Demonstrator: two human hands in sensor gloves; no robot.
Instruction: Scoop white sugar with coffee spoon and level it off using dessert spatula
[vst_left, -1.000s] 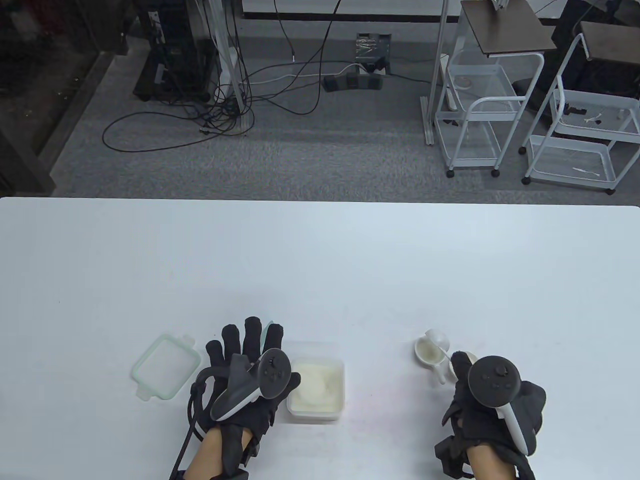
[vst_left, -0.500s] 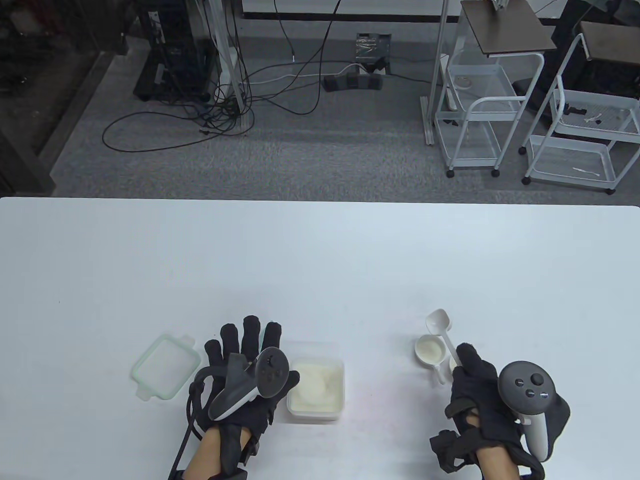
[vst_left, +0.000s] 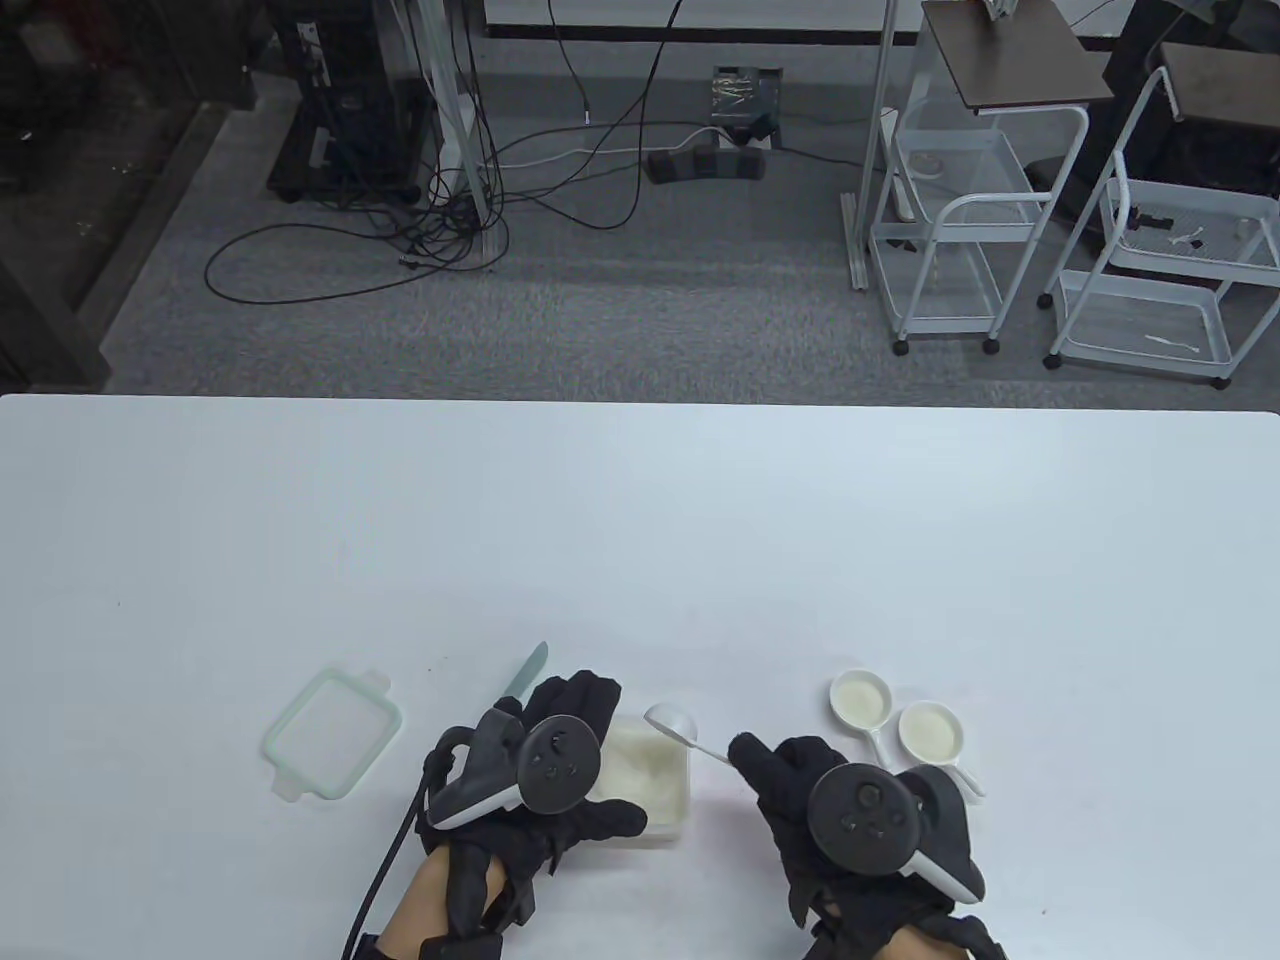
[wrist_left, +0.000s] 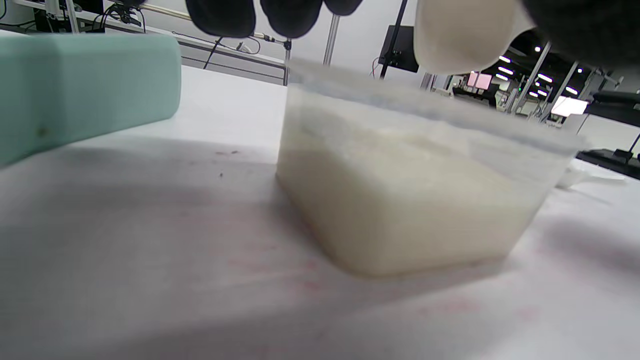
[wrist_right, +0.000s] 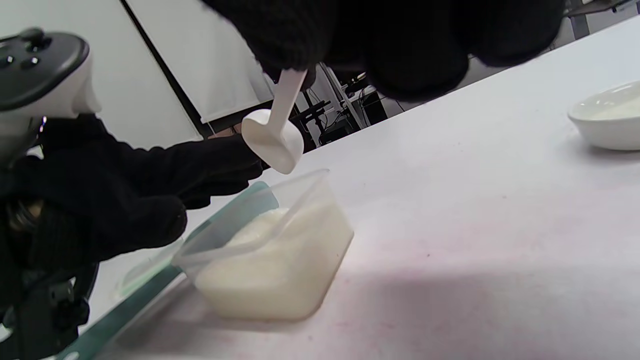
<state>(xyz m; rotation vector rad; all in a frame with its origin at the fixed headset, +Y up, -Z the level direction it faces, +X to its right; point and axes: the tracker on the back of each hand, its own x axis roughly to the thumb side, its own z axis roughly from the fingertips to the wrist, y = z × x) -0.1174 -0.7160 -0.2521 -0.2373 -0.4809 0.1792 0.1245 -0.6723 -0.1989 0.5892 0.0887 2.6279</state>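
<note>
Sugar (vst_left: 640, 765), white and heaped, fills a clear square tub (vst_left: 675, 800) near the counter's front edge. Right hand (vst_left: 850, 810) pinches the white coffee spoon (vst_left: 672, 722) by its handle, bowl hovering over the tub's far right corner, long axis running up-left. Left hand (vst_left: 545, 770) curls around the tub's left side (the mint dessert spatula (vst_left: 527, 673) pokes out beyond it, pointing away). Further back lie white counter (vst_left: 640, 520), grey carpet, cables.

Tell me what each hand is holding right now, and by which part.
The right hand pinches the coffee spoon by its handle, bowl above the sugar container. The left hand rests over the container's left side; whether it grips the spatula cannot be told.
</note>
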